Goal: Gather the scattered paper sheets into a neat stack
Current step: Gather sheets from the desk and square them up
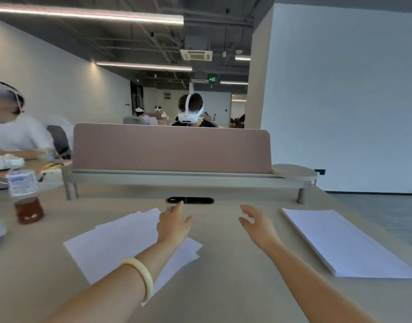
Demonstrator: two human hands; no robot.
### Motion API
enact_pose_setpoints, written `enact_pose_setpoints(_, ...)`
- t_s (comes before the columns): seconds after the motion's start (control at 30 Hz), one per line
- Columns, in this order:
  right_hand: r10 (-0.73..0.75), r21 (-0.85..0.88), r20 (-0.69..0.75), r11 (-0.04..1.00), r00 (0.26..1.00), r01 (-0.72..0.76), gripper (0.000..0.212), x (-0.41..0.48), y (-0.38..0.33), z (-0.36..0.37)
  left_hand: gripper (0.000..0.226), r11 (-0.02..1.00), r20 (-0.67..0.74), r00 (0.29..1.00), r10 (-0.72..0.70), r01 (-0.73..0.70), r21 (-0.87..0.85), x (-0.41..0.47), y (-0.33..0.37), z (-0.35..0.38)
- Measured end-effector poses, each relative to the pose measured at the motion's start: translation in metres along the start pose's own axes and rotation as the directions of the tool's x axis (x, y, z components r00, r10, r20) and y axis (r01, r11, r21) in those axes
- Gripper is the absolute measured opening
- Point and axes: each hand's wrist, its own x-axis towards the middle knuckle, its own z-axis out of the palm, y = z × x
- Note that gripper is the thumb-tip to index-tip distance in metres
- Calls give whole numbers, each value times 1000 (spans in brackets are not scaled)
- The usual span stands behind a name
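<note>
1. Two groups of paper lie on the desk (235,276): loose sheets (111,248) fanned out on the left, and a squared stack (347,243) on the right, well apart from them.
2. Sheet count in the loose group cannot be told; several staggered edges show at its near right corner and far edge, so the sheets overlap at slightly different angles.
3. Left hand (173,226) is open, fingers spread, above the far right corner of the sheets. Contact with the paper cannot be confirmed. It grips nothing.
4. Right hand (258,226) is open and empty, fingers loosely curled, over bare desk between the two groups.
5. Handling judgement: single sheets are very light, thin and limp. They probably slide easily on the smooth desk and over one another, and crease if pinched mid-sheet or pushed against a stuck edge.
6. Recommended hold: press flat palms on the opposing long edges of the sheets and sweep inward so the edges align; do not pinch from the top.
7. To lift, slip fingers under one edge, with the thumb on top, and support the bundle with both hands, since it will sag.
8. Tap the bundle's edge on the desk to square it.
9. Risk: a bottle (25,194) stands near the left; keep sweeps clear of it.
</note>
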Motion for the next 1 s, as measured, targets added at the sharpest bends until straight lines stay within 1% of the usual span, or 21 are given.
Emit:
enact_pose_setpoints(0.1,-3,27,93,1000,996,1,43,-4,-21,40,57,992,-31,992,-119,120,26,-6,-50,-31)
enact_pose_setpoints(0.2,11,26,176,1000,984,-16,46,-4,-33,68,60,970,-49,971,-233,236,54,-10,-89,-53)
enact_pose_setpoints(0.23,2,21,211,1000,978,-7,48,-2,-46,88,61,954,-65,955,-291,295,62,-14,-111,-68)
enact_pose_setpoints(0.37,53,-6,301,999,952,-54,56,2,-56,120,72,892,-12,900,-435,433,127,-23,-150,-84)
enact_pose_setpoints(0.47,95,-55,361,995,928,-80,64,5,-61,141,78,859,47,865,-500,488,154,-31,-171,-90)
enact_pose_setpoints(0.6,150,-146,387,984,910,-100,76,8,-59,162,88,849,148,837,-527,509,145,-38,-186,-87)
enact_pose_setpoints(0.7,162,-243,370,967,915,-73,81,9,-58,170,91,849,162,834,-528,513,129,-38,-189,-85)
enact_pose_setpoints(0.8,160,-285,352,957,922,-57,80,9,-60,172,90,856,166,840,-516,508,93,-37,-182,-85)
enact_pose_setpoints(0.93,154,-289,376,956,914,-43,77,7,-63,172,91,842,196,834,-516,536,-59,-35,-174,-87)
enact_pose_setpoints(1.0,142,-269,403,963,904,-31,74,6,-65,171,104,820,243,839,-487,535,-203,-26,-181,-79)
